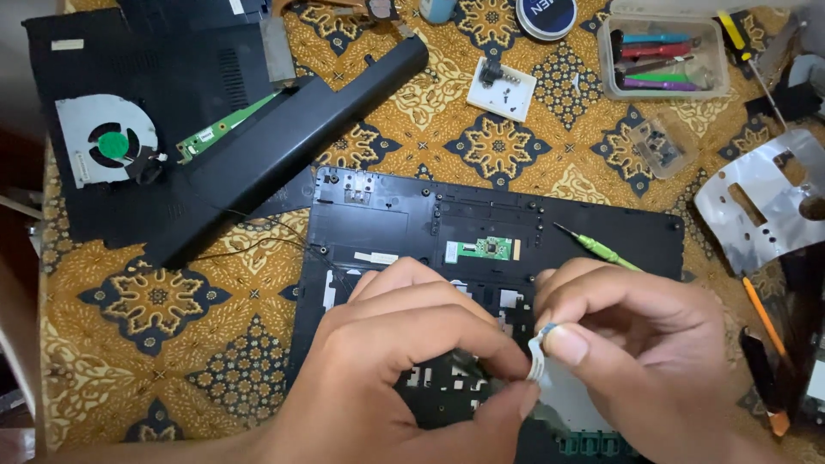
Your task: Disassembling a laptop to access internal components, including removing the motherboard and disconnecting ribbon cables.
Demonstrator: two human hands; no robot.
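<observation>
A black laptop palmrest cover [378, 219] lies upside down on the patterned cloth, with a small green circuit board [488, 249] in its middle. Over its near part, my left hand [404, 369] and my right hand [636, 344] meet. Both pinch a thin white flat ribbon cable [537, 357] between thumb and fingertips. A green-handled screwdriver [597, 247] rests on the cover just beyond my right hand.
A long black battery [284, 155] and a black base panel with a cooling fan [107, 142] lie at the back left. A clear box of tools [666, 60], a white screw tray [501, 88] and a metal shield [760, 202] sit at the right.
</observation>
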